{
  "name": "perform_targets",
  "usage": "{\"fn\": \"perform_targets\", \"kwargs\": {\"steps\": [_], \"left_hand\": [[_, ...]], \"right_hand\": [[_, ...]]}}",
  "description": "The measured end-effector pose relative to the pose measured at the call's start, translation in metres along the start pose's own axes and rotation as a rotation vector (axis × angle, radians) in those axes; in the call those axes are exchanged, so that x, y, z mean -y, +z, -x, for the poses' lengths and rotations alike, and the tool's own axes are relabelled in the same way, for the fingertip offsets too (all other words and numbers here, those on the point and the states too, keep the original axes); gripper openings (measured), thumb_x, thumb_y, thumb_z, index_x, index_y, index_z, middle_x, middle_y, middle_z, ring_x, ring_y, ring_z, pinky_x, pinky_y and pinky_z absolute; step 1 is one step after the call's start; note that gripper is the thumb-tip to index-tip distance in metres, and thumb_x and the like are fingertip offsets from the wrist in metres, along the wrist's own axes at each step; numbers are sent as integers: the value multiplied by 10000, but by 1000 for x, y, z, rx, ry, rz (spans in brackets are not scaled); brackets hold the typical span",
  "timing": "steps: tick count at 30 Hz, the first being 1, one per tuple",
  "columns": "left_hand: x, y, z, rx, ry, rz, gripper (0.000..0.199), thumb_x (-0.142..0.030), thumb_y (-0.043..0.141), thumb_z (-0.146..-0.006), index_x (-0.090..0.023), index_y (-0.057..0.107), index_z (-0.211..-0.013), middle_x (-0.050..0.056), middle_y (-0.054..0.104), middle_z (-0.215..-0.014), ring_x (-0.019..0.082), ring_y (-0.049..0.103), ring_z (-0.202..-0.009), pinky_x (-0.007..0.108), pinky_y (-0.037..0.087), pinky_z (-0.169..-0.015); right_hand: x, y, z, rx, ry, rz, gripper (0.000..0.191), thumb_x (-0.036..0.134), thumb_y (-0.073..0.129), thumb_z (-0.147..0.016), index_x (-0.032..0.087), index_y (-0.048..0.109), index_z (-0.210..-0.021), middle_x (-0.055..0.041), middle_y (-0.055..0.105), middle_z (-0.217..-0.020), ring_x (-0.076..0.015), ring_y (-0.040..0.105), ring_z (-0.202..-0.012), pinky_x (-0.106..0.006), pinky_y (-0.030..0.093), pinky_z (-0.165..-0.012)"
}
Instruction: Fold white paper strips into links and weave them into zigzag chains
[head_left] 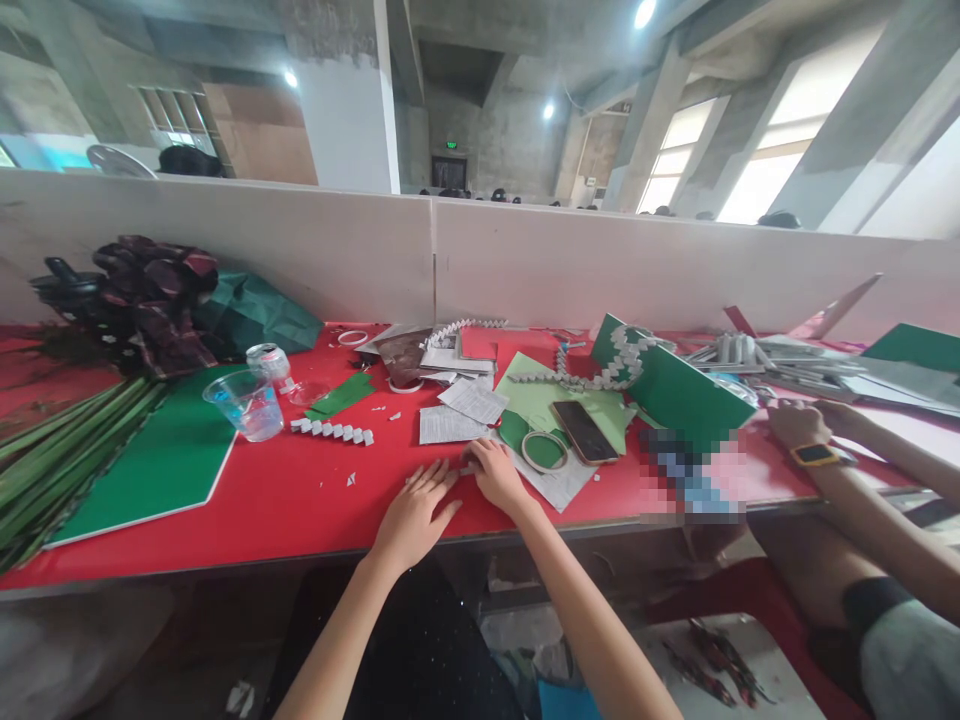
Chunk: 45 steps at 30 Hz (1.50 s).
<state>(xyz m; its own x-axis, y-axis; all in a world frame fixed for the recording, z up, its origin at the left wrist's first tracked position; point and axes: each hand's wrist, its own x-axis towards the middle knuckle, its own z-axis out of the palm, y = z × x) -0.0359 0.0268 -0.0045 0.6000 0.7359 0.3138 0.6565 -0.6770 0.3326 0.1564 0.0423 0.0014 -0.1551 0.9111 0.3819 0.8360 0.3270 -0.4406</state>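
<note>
Paper piece [468, 469], small, whitish, partly hidden; lies flat on red table [285, 510], at your right hand's [496, 478] fingertips, nine o'clock from its palm, two o'clock from your left hand [426, 492]. Right nearer. Long axis seemingly three-to-nine, hard to tell. Right fingers bent over it; can't tell if pinched. Left palm-down, fingers extended, thumb apart, no visible hold. Printed slips [474, 401] at piece's twelve, folded chain [331, 431] ten, phone [585, 432] two.
</note>
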Motion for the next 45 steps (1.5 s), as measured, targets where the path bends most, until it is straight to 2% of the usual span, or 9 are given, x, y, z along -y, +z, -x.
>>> {"fn": "perform_targets", "kwargs": {"steps": [6,9,14,17,25,33,37,40,45], "left_hand": [[-1,-2,-1,2,-2,-1,462,-421,348,-955,-233,466,-1360,57,441,-1446,209,378,-1354,444,287,-1142],[-1,-3,-2,-1,-8,7,433,-391,351,-957,-248,476,-1346,50,453,-1438,204,393,-1345,433,311,-1132],[0,-4,-2,13,-10,11,424,-372,371,-953,-244,479,-1342,59,449,-1441,214,393,-1345,449,305,-1135],[-1,-4,-2,2,-9,15,421,-370,369,-954,-242,488,-1337,61,467,-1427,211,398,-1342,455,309,-1132],[0,-3,-1,-17,7,24,413,-359,371,-954,-229,510,-1320,61,494,-1404,208,415,-1330,452,314,-1131],[-3,-7,0,-45,21,-23,394,-374,363,-955,-234,516,-1290,74,496,-1404,217,443,-1310,440,349,-1108],[-3,-6,0,-45,32,-37,379,-373,359,-957,-224,543,-1252,82,510,-1390,220,450,-1305,445,358,-1101],[-2,-4,-1,-46,41,-39,370,-367,358,-957,-226,549,-1241,76,512,-1390,218,441,-1311,446,357,-1103],[-2,-3,-1,-39,24,-36,366,-360,366,-955,-223,549,-1241,80,503,-1397,223,442,-1311,450,356,-1103]], "right_hand": [[-1,-1,1,-39,85,43,272,14,440,-791,221,569,-912,-41,601,-975,-217,491,-951,-345,318,-826],[-1,-3,1,-58,45,-26,214,59,485,-817,223,578,-919,-38,606,-975,-215,496,-951,-344,323,-837],[-1,-4,0,-7,-17,-138,87,156,629,-783,217,609,-841,-26,602,-925,-204,506,-922,-339,332,-853],[0,-4,-1,1,-12,-156,91,136,641,-762,220,624,-794,-17,602,-924,-196,509,-929,-339,322,-868],[-1,-6,0,37,1,-198,122,156,662,-719,236,660,-812,-5,611,-960,-198,514,-957,-348,294,-900],[6,-15,-11,147,146,-232,85,187,654,-710,229,654,-784,-1,601,-946,-208,506,-975,-357,289,-903],[8,-17,-13,172,171,-215,24,198,641,-722,218,641,-737,-1,586,-928,-202,495,-963,-363,281,-917],[4,-15,-14,164,153,-215,34,211,640,-725,205,619,-700,1,579,-909,-183,498,-912,-337,308,-892],[-9,-18,-18,192,60,-285,57,159,611,-703,188,578,-667,7,560,-820,-148,498,-781,-267,372,-766]]}}
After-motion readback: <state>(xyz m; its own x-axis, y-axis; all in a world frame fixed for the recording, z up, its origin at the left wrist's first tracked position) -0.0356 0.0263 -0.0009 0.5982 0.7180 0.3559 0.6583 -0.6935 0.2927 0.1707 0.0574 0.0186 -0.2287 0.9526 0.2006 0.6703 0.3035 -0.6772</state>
